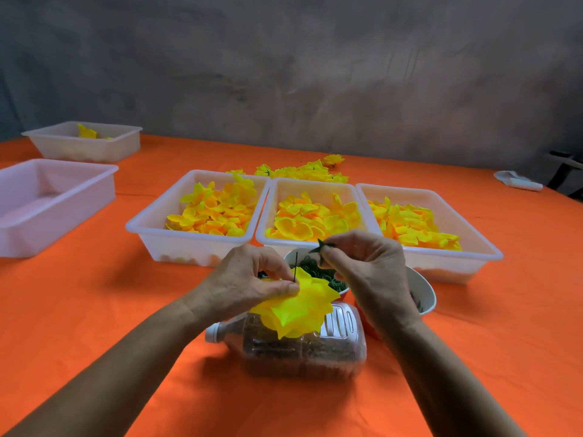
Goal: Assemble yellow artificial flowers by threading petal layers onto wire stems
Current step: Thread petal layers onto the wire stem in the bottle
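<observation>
Both hands are working above the bottle (303, 348): the left hand (249, 282) is pinching the yellow flower (303, 307) so its wire stem (296, 266) is pointing up; the right hand (362, 263) is pinching a green calyx (321, 246), probably for threading.

From my feed I see two bare forearms coming in from the bottom edge, no sleeves reaching into view. My left hand (249, 279) and right hand (362, 266) wear no gloves, rings, watch or bracelet. Knuckles and tendons show plainly; the short fingernails look unpainted.
</observation>
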`<action>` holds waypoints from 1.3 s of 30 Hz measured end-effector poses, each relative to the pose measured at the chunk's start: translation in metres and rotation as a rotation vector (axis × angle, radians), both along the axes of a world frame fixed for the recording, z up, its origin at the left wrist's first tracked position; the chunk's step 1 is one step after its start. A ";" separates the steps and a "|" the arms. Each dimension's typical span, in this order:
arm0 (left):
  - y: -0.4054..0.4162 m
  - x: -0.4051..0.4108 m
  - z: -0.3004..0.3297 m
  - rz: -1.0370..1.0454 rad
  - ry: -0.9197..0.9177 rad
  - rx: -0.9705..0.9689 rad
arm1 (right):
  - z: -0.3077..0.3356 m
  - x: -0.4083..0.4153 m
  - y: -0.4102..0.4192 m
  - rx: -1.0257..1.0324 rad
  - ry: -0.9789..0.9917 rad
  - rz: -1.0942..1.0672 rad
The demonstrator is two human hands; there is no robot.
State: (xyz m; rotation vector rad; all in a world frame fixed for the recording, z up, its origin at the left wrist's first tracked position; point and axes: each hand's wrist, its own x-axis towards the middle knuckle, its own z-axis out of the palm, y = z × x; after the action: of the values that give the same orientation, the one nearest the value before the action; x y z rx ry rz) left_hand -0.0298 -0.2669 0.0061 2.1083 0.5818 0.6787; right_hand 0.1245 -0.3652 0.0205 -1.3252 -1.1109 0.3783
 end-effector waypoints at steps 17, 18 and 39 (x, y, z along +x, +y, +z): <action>-0.005 0.001 -0.001 0.098 0.056 0.007 | -0.001 -0.024 0.004 0.012 0.104 0.134; -0.005 0.001 0.000 0.102 0.057 0.009 | -0.002 -0.024 0.003 0.021 0.098 0.134; -0.006 -0.001 0.001 0.087 0.030 0.024 | -0.017 -0.017 -0.001 0.420 -0.889 -0.126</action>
State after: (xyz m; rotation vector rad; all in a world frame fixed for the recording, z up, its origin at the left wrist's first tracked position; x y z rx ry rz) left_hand -0.0308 -0.2730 0.0073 2.1283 0.6887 0.7070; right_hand 0.1071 -0.3665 0.0037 -1.1770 -1.6997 -0.5805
